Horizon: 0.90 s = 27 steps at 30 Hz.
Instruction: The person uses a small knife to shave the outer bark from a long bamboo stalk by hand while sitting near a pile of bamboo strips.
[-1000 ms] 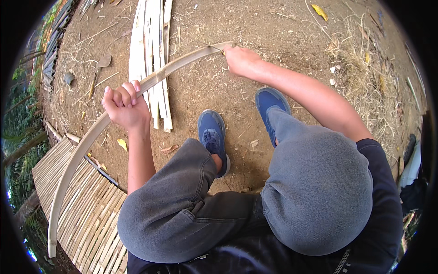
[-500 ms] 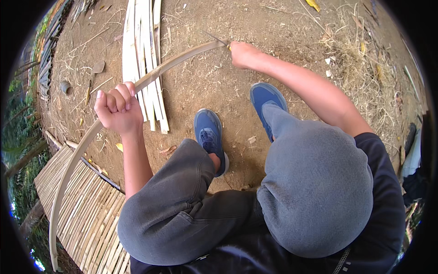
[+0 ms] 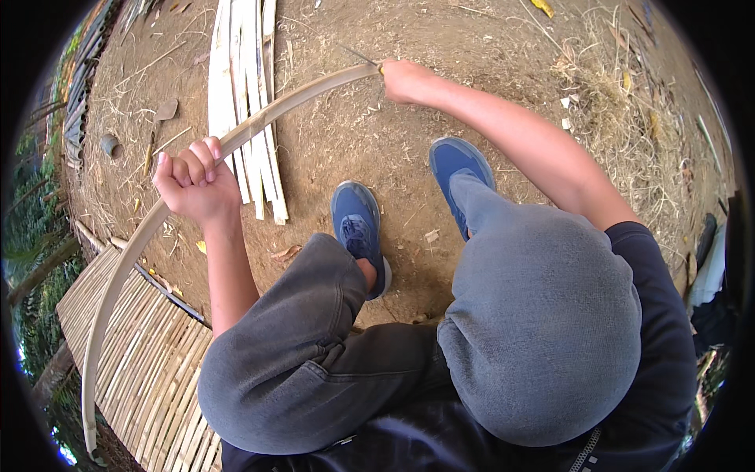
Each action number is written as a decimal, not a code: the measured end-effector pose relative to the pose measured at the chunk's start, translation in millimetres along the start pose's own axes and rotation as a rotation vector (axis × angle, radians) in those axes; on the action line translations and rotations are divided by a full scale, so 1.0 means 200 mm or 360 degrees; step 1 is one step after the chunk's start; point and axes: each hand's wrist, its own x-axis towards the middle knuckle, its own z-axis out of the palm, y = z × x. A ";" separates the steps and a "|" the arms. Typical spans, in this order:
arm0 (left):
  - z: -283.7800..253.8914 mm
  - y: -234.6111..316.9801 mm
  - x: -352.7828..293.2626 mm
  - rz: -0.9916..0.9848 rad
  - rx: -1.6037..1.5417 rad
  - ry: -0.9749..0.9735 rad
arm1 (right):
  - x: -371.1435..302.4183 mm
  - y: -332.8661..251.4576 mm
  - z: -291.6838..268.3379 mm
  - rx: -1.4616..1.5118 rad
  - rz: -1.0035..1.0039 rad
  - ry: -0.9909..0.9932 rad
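Observation:
A long, pale bamboo strip (image 3: 130, 250) curves across the view from the lower left up to the top middle. My left hand (image 3: 193, 179) is closed around it partway along its length. At the strip's far end my right hand (image 3: 407, 81) is in a fist around a knife (image 3: 360, 55), whose handle is mostly hidden in the fingers. The thin dark blade points up and to the left, lying against or just beside the strip's end; I cannot tell whether it cuts in.
White split bamboo strips (image 3: 250, 94) lie on the dirt ground beyond my left hand. A slatted bamboo platform (image 3: 149, 346) stands at the lower left. Left of the strips are a trowel-like tool (image 3: 166, 110) and a small cup (image 3: 110, 145). Dry shavings (image 3: 613, 130) litter the right side.
My right hand has moved slightly left and up along with the knife and the strip's end. My left hand has shifted a little left, still gripping the strip.

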 end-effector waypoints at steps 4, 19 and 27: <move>-0.03 0.02 -0.03 -0.0002 0.0003 -0.0093 | -0.02 0.00 0.03 -0.0027 -0.0084 0.0004; -0.01 0.00 0.00 0.0014 0.0017 -0.0185 | 0.03 0.14 0.04 -0.0045 0.0178 -0.0124; -0.02 -0.04 0.03 0.0011 -0.0075 0.0022 | 0.18 0.29 0.08 -0.0314 0.0210 -0.0213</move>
